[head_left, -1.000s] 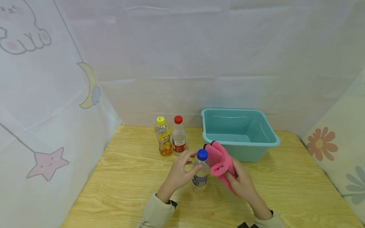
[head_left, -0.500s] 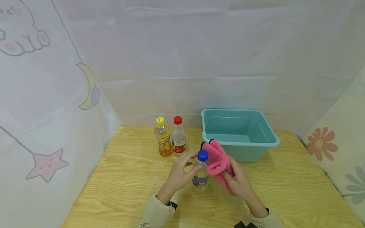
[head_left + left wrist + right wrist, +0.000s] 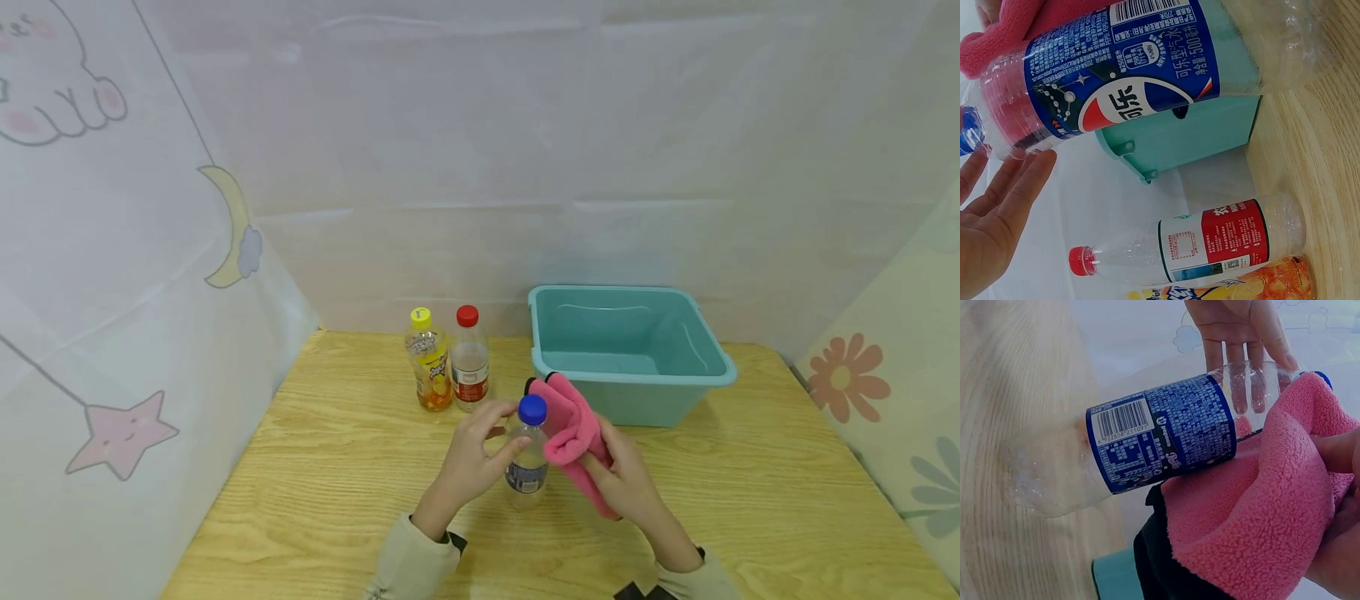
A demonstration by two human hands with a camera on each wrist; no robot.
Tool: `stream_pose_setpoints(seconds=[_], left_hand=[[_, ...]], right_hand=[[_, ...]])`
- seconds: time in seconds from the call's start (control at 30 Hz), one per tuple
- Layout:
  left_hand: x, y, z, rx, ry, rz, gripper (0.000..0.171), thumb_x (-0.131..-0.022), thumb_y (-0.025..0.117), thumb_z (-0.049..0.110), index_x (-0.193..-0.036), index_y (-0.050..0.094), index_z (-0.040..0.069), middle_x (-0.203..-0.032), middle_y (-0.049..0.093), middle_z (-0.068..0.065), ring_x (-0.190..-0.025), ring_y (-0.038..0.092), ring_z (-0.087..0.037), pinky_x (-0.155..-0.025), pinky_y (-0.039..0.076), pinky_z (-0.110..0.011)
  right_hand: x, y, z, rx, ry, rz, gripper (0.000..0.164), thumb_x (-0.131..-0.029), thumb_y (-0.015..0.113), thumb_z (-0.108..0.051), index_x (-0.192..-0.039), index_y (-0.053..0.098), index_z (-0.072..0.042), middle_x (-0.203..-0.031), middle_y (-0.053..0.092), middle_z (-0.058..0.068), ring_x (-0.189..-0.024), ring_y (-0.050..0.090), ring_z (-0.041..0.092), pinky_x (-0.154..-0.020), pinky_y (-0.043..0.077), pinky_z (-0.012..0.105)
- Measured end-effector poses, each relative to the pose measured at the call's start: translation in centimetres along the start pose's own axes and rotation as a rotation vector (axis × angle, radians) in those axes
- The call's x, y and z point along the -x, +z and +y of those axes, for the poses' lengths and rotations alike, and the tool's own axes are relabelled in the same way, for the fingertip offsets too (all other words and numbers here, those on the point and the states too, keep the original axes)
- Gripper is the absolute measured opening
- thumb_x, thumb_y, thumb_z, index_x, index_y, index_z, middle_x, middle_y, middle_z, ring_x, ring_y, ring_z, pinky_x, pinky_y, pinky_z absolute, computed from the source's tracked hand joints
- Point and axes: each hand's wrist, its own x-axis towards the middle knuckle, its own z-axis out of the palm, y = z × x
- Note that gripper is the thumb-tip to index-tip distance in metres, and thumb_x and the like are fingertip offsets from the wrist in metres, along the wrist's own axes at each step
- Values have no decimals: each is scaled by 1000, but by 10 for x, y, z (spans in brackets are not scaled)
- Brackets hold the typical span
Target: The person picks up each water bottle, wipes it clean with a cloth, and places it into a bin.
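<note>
A clear plastic cola bottle [image 3: 526, 478] with a blue cap and blue label stands upright on the table. My left hand [image 3: 469, 452] holds it just under the cap, thumb on the near side and fingers behind, as the right wrist view shows. A folded pink towel [image 3: 576, 429] with black edging is gripped in my right hand [image 3: 630, 483]. In the right wrist view, the towel [image 3: 1260, 506] lies against the bottle's side and covers part of its neck. The towel hides some of my right fingers.
A red-capped bottle [image 3: 470, 367] and a yellow-capped drink bottle [image 3: 431, 371] stand side by side behind my left hand. At the back right sits a teal plastic tub [image 3: 652, 400]. White printed cloth walls [image 3: 465, 167] border the wooden table [image 3: 322, 467].
My right hand and the towel have shifted slightly left, closer to the bottle, and the towel dipped a little at the end. My left hand and the bottle stay nearly in place.
</note>
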Motion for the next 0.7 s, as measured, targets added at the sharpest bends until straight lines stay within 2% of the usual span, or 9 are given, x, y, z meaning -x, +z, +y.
stream_pose_setpoints(seconds=[0.23, 0.37, 0.47, 0.6, 0.7], left_hand=[[0, 1, 0, 15, -7, 4, 33, -83, 66, 6, -114, 57, 1, -111, 58, -13, -100, 55, -30, -75, 53, -40], [-1, 0, 7, 0, -17, 3, 33, -82, 66, 3, -113, 57, -3, -111, 58, -17, -101, 55, -31, -75, 53, -40], [-3, -4, 21, -7, -12, 4, 31, -81, 65, 0, -110, 57, -7, -108, 58, -19, -99, 56, -32, -74, 54, -40], [-5, -9, 35, -3, -6, 6, 29, -80, 65, -4, -108, 57, -9, -106, 59, -21, -97, 57, -33, -73, 54, -42], [-4, -6, 27, 2, -11, 7, 30, -80, 65, -3, -109, 57, -8, -107, 58, -21, -98, 56, -33, -74, 53, -43]], right_hand=[[2, 1, 5, -71, 19, -29, 44, -76, 59, 17, -119, 50, 7, -97, 61, 14, -82, 55, 9, -66, 48, 22], [6, 2, 7, -132, 104, -59, 43, -80, 57, 14, -122, 48, 8, -102, 59, 17, -88, 54, 5, -70, 49, 22], [10, 3, 10, -192, 185, -76, 42, -83, 56, 9, -124, 46, 8, -107, 57, 17, -92, 52, 2, -74, 49, 22], [15, 6, 16, -270, 241, -91, 38, -86, 55, 8, -122, 46, 7, -109, 54, 16, -94, 52, 3, -75, 48, 22], [17, 8, 20, -327, 281, -108, 38, -86, 53, 7, -123, 45, 9, -110, 53, 16, -94, 53, 4, -77, 48, 21]])
